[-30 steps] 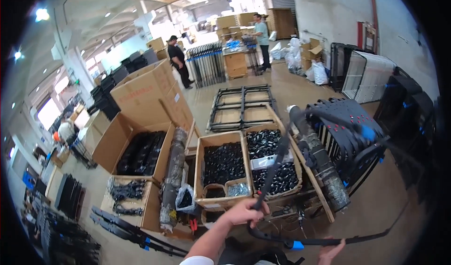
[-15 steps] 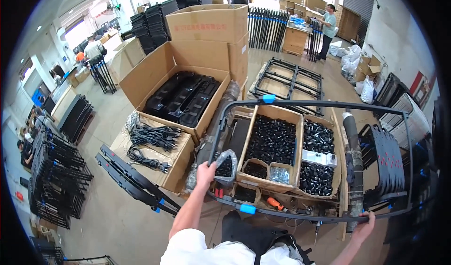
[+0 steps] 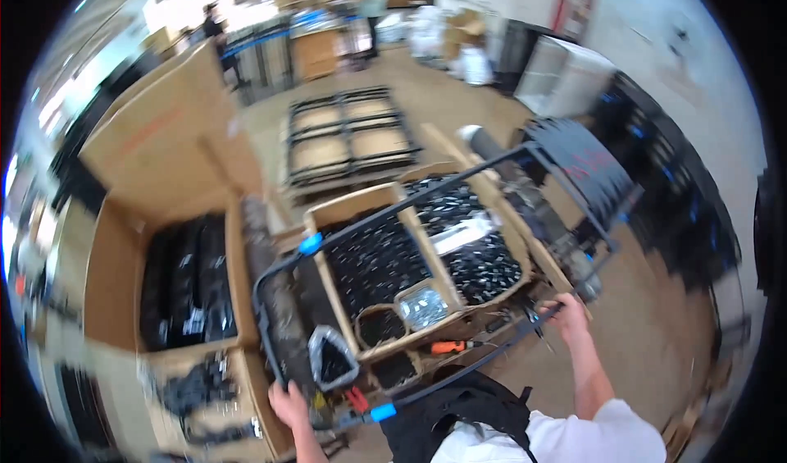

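Observation:
Both hands hold a large black rectangular frame [image 3: 395, 209] with rounded corners, tilted above the parts boxes. My left hand [image 3: 288, 405] is closed around its lower left side, and my right hand [image 3: 569, 319] grips its lower right side. Blue pieces [image 3: 383, 413] sit on the frame's bars. Beneath it, an open carton [image 3: 373, 353] holds many small black parts, and a second one [image 3: 525, 276] beside it holds more. Small silver pieces [image 3: 424, 308] lie in a compartment. An orange-handled tool [image 3: 448, 347] and a plastic-lined container [image 3: 354, 373] are near the lower bar.
A tall open carton [image 3: 111, 299] with black molded parts stands at left, with black cables [image 3: 197, 387] on cardboard nearer me. Black gridded frames [image 3: 351, 131] lie stacked beyond the boxes. Grey panels [image 3: 584, 164] stand at right, near a wrapped roll [image 3: 484, 143]. People are in the background.
My view has swung to the right, and the boxes now appear further left. The frame stays in both hands and now slants up to the right.

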`<state>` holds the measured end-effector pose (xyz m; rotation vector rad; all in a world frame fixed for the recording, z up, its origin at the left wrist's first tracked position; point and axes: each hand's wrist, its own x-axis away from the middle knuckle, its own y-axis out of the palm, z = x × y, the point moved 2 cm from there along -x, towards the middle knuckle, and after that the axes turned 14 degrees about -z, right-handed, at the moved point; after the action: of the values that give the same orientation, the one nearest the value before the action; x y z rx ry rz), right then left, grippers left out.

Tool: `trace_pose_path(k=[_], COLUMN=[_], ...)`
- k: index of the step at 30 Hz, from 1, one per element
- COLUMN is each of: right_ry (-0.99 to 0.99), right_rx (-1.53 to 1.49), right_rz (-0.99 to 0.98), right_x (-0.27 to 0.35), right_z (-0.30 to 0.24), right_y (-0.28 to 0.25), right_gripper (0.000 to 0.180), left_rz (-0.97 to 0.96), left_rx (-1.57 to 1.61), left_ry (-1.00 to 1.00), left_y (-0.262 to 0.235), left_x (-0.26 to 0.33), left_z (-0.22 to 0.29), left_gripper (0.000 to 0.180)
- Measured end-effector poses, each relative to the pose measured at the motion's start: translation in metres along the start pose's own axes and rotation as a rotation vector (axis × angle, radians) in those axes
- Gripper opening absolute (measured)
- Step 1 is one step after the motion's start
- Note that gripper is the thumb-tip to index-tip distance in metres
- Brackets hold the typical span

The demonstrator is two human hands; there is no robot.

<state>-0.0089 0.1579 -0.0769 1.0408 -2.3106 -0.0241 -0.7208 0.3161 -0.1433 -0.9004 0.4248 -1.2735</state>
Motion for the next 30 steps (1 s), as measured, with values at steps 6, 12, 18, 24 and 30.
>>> trace_pose_path(k=[6, 12, 18, 24, 30], right_ry=[0.119, 0.316, -0.035, 0.006, 0.291], right_rx=[-0.123, 0.915, 1.367, 1.57, 1.636], right_rz=[-0.011, -0.256, 0.122, 0.076, -0.303], right_x=[-0.015, -0.043, -0.152, -0.207, -0.217], right_z=[0.055, 0.075, 0.114, 0.141, 0.117], right_y=[-0.043, -0.098, -0.14, -0.121, -0.13], right_gripper=[0.031, 0.045, 0.067, 0.065, 0.053], left_rz=[0.043, -0.052, 0.062, -0.191, -0.693], left_rx=[-0.175, -0.337, -0.408, 0.171, -0.13], left_ry=[0.032, -0.022, -0.07, 0.219, 0.712], left_y=[0.033, 0.009, 0.016, 0.119, 0.23], left_x=[-0.013, 0.008, 0.027, 0.083, 0.133], left_z=[-0.008, 0.044, 0.085, 0.208, 0.366], left_gripper=[0.044, 0.056, 0.051, 0.025, 0.022])
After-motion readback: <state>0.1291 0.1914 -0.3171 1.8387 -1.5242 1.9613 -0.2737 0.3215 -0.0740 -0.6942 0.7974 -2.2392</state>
